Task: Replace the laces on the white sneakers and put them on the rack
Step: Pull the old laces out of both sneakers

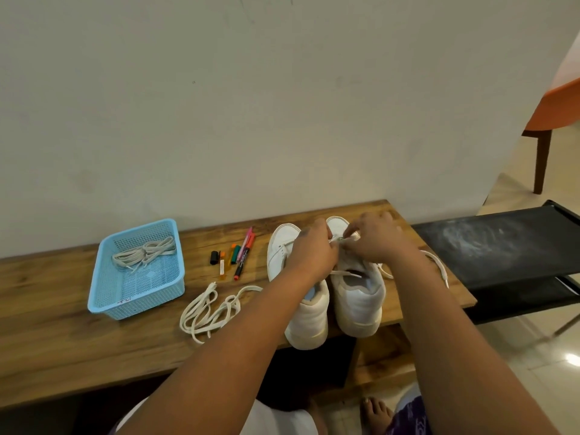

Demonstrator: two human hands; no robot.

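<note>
A white lace (340,241) was pinched by both hands, left (309,251) and right (376,237), over the right sneaker (357,296) on the desk (62,324).

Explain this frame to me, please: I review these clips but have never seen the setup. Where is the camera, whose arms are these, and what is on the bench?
There is no machine here. A camera worn on a person's head looks down at their own arms. The left hand and right hand meet over the right sneaker, pinching its lace, which trails off to the right. The left sneaker stands beside it on the wooden bench. A loose lace lies on the wood, and more laces lie in the blue basket. A few markers lie between. The black rack stands to the right.
</note>
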